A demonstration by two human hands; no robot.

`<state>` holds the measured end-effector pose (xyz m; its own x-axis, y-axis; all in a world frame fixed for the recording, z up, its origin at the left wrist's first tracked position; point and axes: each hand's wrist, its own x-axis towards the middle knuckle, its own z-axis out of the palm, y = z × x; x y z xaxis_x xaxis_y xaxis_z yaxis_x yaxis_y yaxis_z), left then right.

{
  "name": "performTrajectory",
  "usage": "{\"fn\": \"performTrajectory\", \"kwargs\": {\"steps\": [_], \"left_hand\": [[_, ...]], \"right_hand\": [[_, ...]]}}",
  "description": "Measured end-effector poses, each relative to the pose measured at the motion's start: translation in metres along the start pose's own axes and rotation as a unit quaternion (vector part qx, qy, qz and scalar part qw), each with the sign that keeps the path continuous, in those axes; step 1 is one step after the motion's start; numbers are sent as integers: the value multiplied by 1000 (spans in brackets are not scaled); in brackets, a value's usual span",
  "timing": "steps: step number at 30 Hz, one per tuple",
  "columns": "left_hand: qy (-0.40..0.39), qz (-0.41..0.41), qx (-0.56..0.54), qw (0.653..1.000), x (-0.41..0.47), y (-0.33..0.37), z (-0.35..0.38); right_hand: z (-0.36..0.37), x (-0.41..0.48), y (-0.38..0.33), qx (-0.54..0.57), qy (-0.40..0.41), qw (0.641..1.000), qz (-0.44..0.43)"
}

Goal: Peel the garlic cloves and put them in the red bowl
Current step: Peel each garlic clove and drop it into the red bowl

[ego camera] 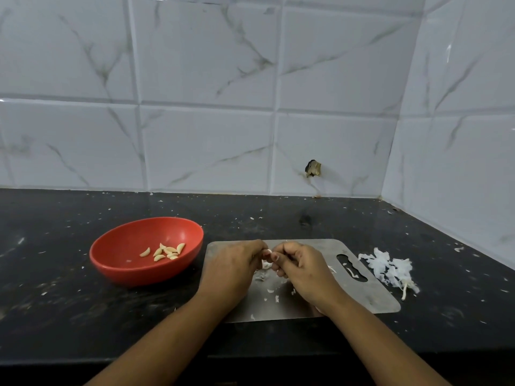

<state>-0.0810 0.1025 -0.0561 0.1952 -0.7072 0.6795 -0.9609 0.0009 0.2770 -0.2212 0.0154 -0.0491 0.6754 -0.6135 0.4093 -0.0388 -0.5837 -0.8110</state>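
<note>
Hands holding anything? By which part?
Left hand and right hand pinch one garlic clove between fingertips, above the cutting board. Fingers hide most of it; exact hold points cannot be told.

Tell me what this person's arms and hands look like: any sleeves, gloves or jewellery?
These are two bare human arms, with no machine parts. The left hand and right hand wear no gloves, and no ring shows on the fingers in view. The left forearm and right forearm are uncovered down to the picture's lower edge: no sleeve, watch or bracelet shows.
</note>
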Motion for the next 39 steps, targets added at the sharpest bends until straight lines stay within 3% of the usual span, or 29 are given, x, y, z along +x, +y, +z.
{"fn": "performTrajectory", "kwargs": {"steps": [6, 12, 19, 26, 33, 39], "left_hand": [[-66, -28, -125, 990, 2, 3, -7], [-129, -126, -293, 939, 3, 0, -5], [-90, -133, -272, 949, 2, 3, -5], [-121, -167, -347, 915, 3, -1, -4], [-81, -168, -342, 921, 3, 4, -8], [-68, -171, -303, 935, 3, 5, -11]], "right_hand": [[0, -2, -1, -78, 14, 996, -51], [1, 1, 0, -44, 8, 999, -22], [0, 2, 1, 1, 18, 1000, 8], [-1, 1, 1, -15, 38, 999, 11], [-2, 0, 0, 2, 75, 997, 17], [2, 0, 2, -78, 102, 991, -22]]}}
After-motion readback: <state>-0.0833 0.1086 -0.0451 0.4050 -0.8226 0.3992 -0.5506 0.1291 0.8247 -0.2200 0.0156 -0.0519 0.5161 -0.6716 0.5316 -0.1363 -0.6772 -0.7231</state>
